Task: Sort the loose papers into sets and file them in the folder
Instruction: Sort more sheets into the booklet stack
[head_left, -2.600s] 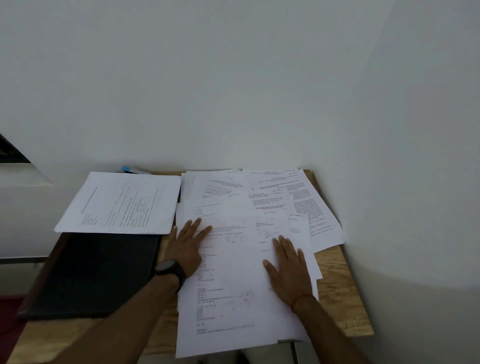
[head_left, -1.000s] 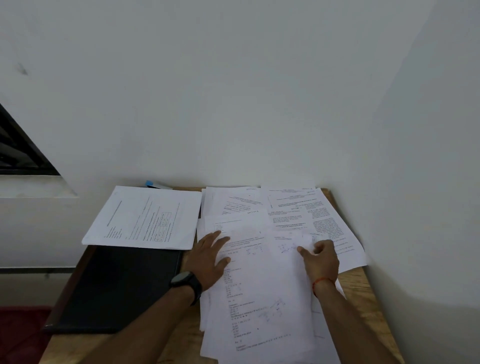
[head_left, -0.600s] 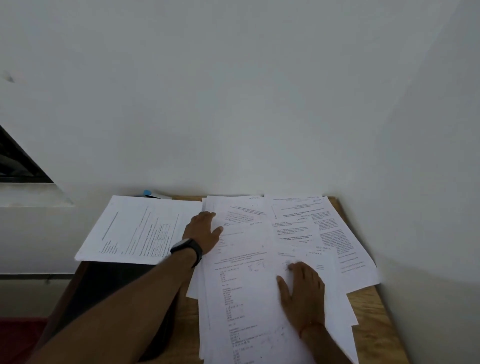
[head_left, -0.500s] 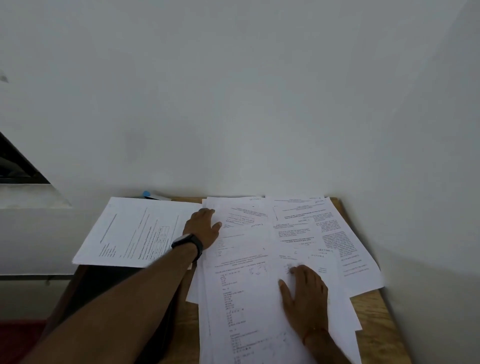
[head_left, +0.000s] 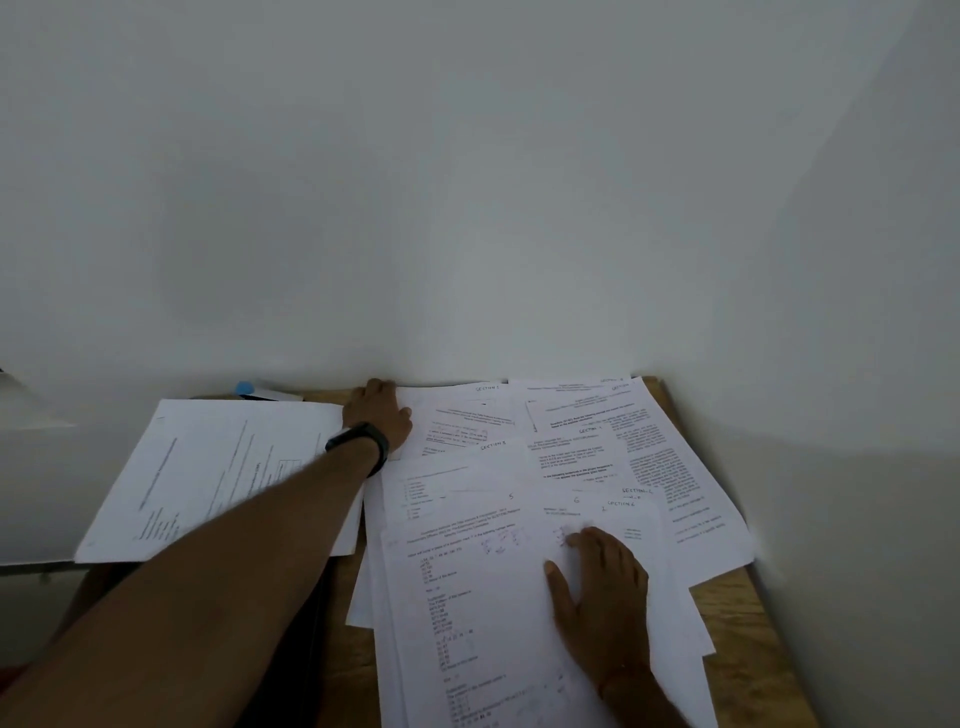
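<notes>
White papers fan across the right half of the wooden desk, overlapping every which way. The left hand is out at the far edge by the wall, on the corner of a far sheet. Its fingertips are hidden, so I cannot tell whether it pinches that sheet or only touches it. The right hand lies flat with fingers straight, pressing the near sheet down. The black folder sits on the left, under the forearm and partly beneath a neat stack.

Here is the danger: the far sheet is tucked under its neighbours. Drag it by one corner and it may crease or tear, or the sheets on top may ride along and mix the sections. The forearm also crosses the stack, so a careless sweep could skew it.

The handwritten tags read "SECTION 1", "SECTION 3" and "SECTION 6". There is one more SECTION tag whose number I can't make out, plus a loose 5 and 6. The printed text is too small to read.
</notes>
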